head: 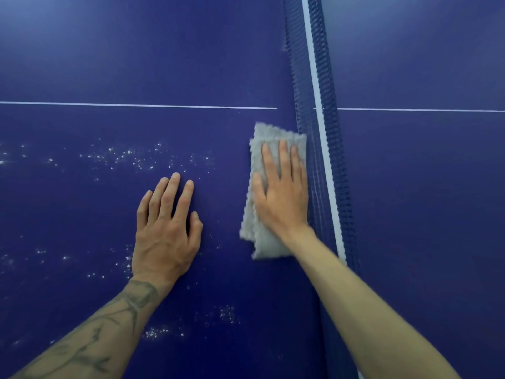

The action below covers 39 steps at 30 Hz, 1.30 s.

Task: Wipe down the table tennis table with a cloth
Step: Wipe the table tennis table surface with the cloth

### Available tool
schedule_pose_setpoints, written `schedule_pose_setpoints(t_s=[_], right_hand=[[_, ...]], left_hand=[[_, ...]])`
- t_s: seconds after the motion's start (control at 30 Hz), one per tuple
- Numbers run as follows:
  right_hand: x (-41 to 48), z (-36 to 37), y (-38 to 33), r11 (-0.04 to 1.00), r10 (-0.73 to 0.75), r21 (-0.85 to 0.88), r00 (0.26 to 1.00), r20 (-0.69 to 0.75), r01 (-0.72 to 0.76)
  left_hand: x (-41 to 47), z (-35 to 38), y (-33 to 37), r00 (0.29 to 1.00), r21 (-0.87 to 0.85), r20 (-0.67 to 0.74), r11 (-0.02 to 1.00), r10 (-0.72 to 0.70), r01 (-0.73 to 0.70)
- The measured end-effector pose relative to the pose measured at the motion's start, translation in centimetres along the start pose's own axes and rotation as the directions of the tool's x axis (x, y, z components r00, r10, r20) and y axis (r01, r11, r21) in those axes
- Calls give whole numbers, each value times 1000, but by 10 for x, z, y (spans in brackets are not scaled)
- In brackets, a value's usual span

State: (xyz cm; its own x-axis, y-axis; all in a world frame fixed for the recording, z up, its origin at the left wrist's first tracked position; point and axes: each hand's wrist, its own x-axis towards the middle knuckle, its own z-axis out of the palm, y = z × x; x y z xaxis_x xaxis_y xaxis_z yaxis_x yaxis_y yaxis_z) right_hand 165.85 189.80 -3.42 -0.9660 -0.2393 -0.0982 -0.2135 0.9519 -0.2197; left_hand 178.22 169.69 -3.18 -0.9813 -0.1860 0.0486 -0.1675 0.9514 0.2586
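The blue table tennis table point(136, 64) fills the view. A folded grey cloth point(269, 138) lies flat on it, right beside the net point(328, 149). My right hand point(281, 187) presses down on the cloth with straight fingers. My left hand point(166, 228) rests flat on the bare table to the left of the cloth, fingers straight, holding nothing. White specks of dust point(131, 157) dot the surface left of both hands and near my left forearm.
The net with its white top band runs from top centre to bottom right and splits the table. A thin white centre line point(136, 105) crosses the table beyond the hands.
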Motion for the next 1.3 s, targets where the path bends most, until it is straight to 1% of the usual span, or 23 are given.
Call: schedule_pose_setpoints(t_s=[0.07,0.1,0.13,0.23,0.27,0.3,0.33,0.4,0.47,0.53,0.57,0.63,0.7,0.73,0.8,0.87,0.93,0.97,1.0,1.1,1.13,1.2,1.3], right_hand=[[34,2,-13,998,70,8,997,-35,-70],[41,3,-24,998,70,10,996,-46,-70],[38,5,-35,999,33,12,998,-48,-32],[-15,8,-41,966,-257,5,966,4,257],[-30,7,-32,949,-315,-1,949,24,315],[-35,5,-19,946,-324,-15,946,26,324],[-30,2,-8,959,-282,-30,959,19,282],[2,-2,3,993,-106,-50,994,-4,106],[46,-4,-5,999,42,-30,999,-30,-43],[78,-4,-29,998,54,-19,998,-29,-54],[82,-2,-44,1000,3,-26,1000,-30,-3],[67,4,-65,982,-187,-30,982,-21,187],[30,7,-59,931,-363,-48,932,8,363],[14,6,-47,915,-400,-46,916,28,401],[7,1,-18,931,-359,-54,932,37,361],[30,-4,-5,981,-187,-49,982,14,187],[55,-2,-21,999,-35,-21,999,-2,35],[56,0,-36,999,-27,-22,1000,-9,26],[50,3,-50,997,-71,-27,997,-24,71],[-6,9,-52,942,-334,-39,942,-2,334],[-25,8,-39,932,-361,-38,932,27,361],[-39,1,-10,956,-287,-48,957,42,289],[-9,-4,5,999,-40,-37,999,4,40]], left_hand=[[0,1,0,1000,3,-6,1000,0,0],[0,1,0,1000,4,-9,1000,-2,2],[0,1,0,1000,5,-13,1000,-1,1],[0,0,1,1000,4,-18,1000,2,-2],[1,0,1,1000,5,-17,1000,0,0],[1,0,1,1000,6,-15,1000,-3,3],[0,-1,1,1000,7,-15,1000,-6,6],[0,0,0,1000,15,-17,1000,-4,4],[0,0,0,1000,21,-24,1000,-1,1],[0,1,0,999,21,-34,1000,3,-3],[0,2,0,999,21,-37,1000,2,-1],[1,3,-1,999,22,-39,1000,5,-4],[1,2,-1,999,18,-41,1000,9,-8],[1,2,-1,999,16,-43,1000,4,-3],[0,2,-1,999,9,-39,1000,0,0],[-1,1,-1,999,14,-34,1000,-2,2],[-1,2,0,1000,19,-30,1000,5,-5],[-1,2,0,1000,19,-29,1000,6,-6],[-1,2,0,1000,18,-26,1000,8,-8],[-1,0,0,1000,12,-21,1000,14,-14],[0,-1,0,1000,10,-21,1000,11,-11],[0,-1,0,1000,6,-23,1000,7,-7],[-2,0,0,1000,-4,-25,1000,4,-4]])
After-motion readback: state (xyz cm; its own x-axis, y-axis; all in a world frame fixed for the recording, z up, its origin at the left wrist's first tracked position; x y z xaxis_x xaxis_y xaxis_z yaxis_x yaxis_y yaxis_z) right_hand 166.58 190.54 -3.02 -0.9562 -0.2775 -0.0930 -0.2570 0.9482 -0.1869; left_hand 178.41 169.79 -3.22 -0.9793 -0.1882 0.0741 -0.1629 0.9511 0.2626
